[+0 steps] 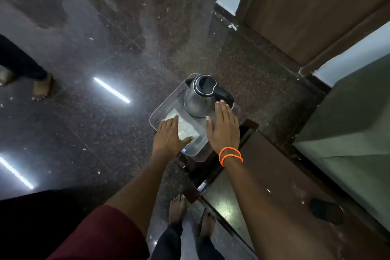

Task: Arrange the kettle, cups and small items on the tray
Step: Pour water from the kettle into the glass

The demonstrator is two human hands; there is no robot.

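A clear plastic tray [168,103] sits on the end of a low dark table. A steel kettle [197,99] with a black lid and handle stands upright at the tray's far right. Pale small items [185,127], seemingly glass cups and packets, lie in the tray's near part; they are too blurred to tell apart. My left hand [169,137] lies flat over the tray's near left edge, fingers straight. My right hand [224,127] hovers flat by the tray's right side, fingertips next to the kettle's handle. Neither hand holds anything.
The dark table [263,167] runs toward the lower right, with a black object [326,210] on it. A wooden door [312,6] and a grey bed edge [348,133] stand at the right. Another person's feet [41,87] are at the left; my own feet [177,209] below.
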